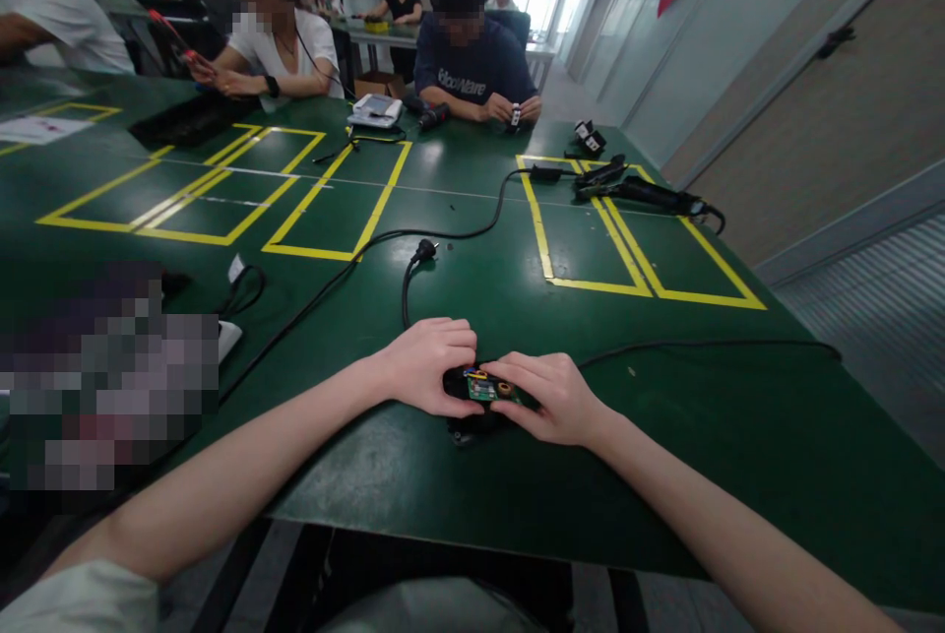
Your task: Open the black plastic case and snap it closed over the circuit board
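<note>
Near the front edge of the green table, a small green circuit board (pixel 483 388) with a copper-coloured coil and coloured wires sits in a black housing (pixel 464 430). My left hand (pixel 432 364) curves around the left side, thumb and fingers on the housing and board. From the right, my right hand (pixel 550 397) has its thumb and fingers closed on the other end, by the coil. The palms hide parts of the housing. A black cable with a plug (pixel 424 252) lies just beyond my left hand.
Yellow tape rectangles mark the green table (pixel 458 298). Black cables run across it. Black tools (pixel 642 190) lie at the back right, a drill (pixel 432 114) and white device (pixel 375 110) farther back. Several people sit beyond; one handles a small part (pixel 515 116).
</note>
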